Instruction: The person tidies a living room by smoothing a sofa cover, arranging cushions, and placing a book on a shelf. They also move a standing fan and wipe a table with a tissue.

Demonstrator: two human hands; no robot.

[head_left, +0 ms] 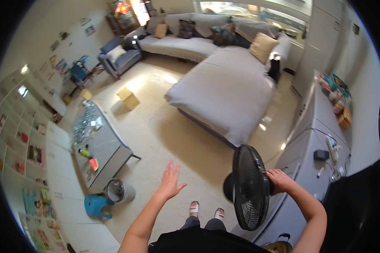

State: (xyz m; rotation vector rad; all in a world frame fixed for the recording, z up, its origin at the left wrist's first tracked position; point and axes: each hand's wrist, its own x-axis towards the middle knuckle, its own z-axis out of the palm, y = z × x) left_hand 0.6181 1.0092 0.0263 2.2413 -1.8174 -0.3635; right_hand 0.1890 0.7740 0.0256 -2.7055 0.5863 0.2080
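A black standing fan point(251, 187) is upright at my right front, its round grille seen nearly edge-on and its dark base point(228, 188) on the floor behind it. My right hand point(279, 180) is closed on the rear of the fan's head; the fingertips are partly hidden there. Out in front of me, my left hand point(169, 182) hangs over the pale floor with its fingers spread, holding nothing. The nearest things to its left are a grey waste bin point(128, 192) and a blue plastic stool point(95, 205).
A large sofa point(228, 90) with a grey cover fills the far middle. On the left is a low table point(114, 158) with watermelon and clutter. A cardboard box point(128, 99) sits farther off. At right, a long cabinet point(302, 162) carries cables and a power strip.
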